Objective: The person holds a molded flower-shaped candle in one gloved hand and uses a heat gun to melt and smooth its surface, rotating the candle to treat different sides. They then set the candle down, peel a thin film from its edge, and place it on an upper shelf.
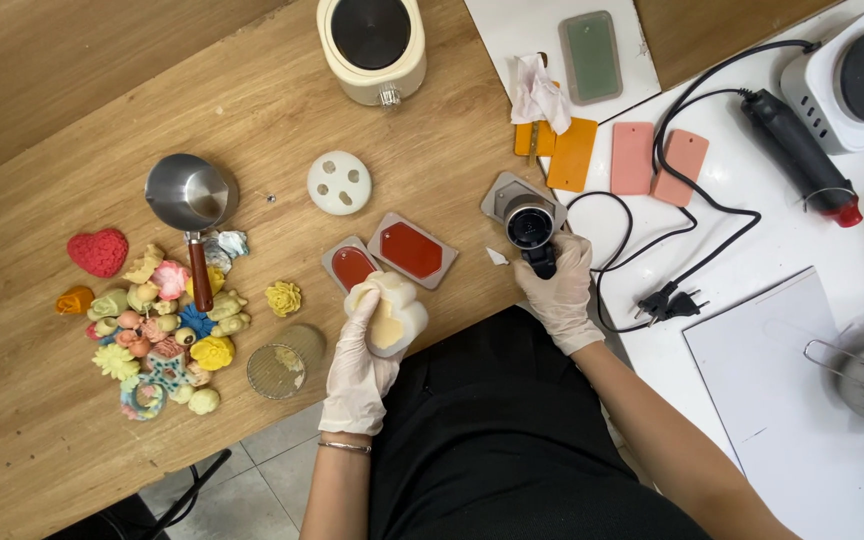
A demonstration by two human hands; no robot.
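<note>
1. The left hand [360,365], gloved, is closed around a pale cream mould [389,312], held just above the bench [72,440] edge in front of the body
2. The right hand [559,290], gloved too, grips a black heat gun [532,232], nozzle facing up toward the camera, its cord [697,205] trailing right
3. The hands are apart; the gun lies to the right of the mould, and between them rest two trays of red wax [392,255], nearer the left hand
4. Farther left sit a steel pot [190,195] and a heap of coloured wax shapes [157,325]
</note>
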